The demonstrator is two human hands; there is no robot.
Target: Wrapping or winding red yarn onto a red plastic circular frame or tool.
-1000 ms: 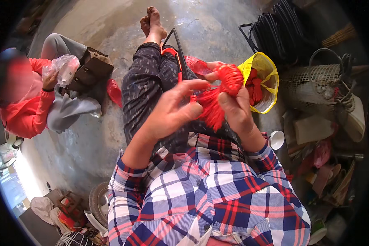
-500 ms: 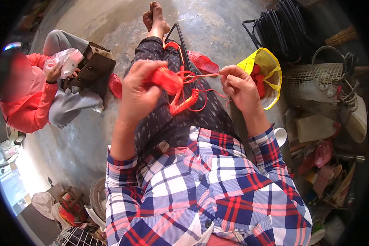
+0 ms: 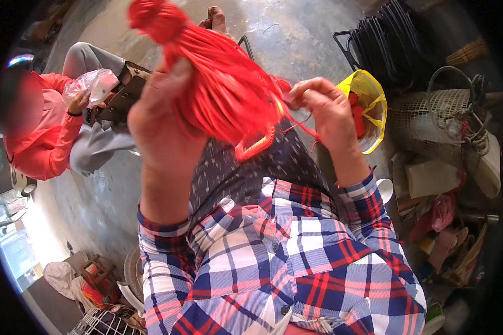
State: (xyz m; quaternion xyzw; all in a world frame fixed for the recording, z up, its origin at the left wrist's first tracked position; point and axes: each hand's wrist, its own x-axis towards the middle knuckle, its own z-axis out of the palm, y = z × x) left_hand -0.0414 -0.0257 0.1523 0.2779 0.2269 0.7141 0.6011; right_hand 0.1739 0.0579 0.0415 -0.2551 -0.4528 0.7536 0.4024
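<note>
Lifted since half a second ago, the left hand now holds the bundle of red cord up close to the camera, where before it sat low over the lap. Farthest left, a seated person in a coral top holds a clear plastic bag; what is in the bag cannot be made out. The left hand's grip is closed round the middle of the bundle, but only its back shows, so the fingers are hidden behind the strands. The bundle's knotted head points up and left, almost out of the picture, while its loose strands fan down toward a short coiled red piece over the dark patterned trousers. The right hand pinches a thin red strand between thumb and fingertips; where that strand ends is too fine to tell. Just right of it, a yellow bag on the concrete floor holds more red pieces, partly hidden by the hand. Farther right stand a wire basket and blurred clutter.
</note>
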